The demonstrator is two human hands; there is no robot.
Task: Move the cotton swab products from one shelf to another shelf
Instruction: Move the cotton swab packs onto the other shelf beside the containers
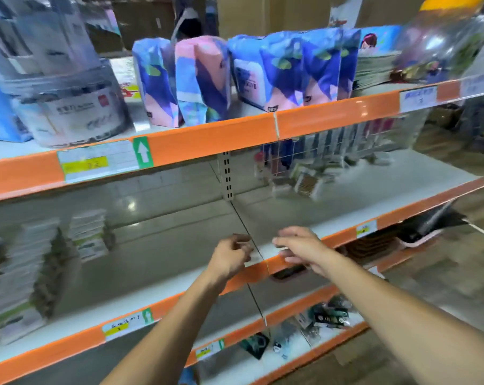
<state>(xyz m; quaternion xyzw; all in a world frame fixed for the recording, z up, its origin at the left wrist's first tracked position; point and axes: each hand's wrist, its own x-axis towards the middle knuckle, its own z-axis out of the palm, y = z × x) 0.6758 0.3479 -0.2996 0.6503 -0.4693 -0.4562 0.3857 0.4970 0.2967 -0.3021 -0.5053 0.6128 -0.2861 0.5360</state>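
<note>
Flat cotton swab packs stand in a tall stack [21, 273] at the left of the middle shelf [179, 245], with a shorter stack [88, 234] behind it. More swab packs [307, 184] lie loosely piled at the back of the shelf's right section, below a wire rack. My left hand [232, 257] hovers over the shelf's front edge near the seam between the sections, fingers loosely curled, with nothing visible in it. My right hand [302, 251] is just to its right, fingers relaxed and stretched forward, empty. The image is motion-blurred.
The top shelf [207, 137] carries blue and pink pouches [202, 79], round clear tubs [68, 107] and a large clear jar [443, 43]. The lower shelf [290, 307] holds small dark packets [329, 315]. Orange rails with price tags edge each shelf.
</note>
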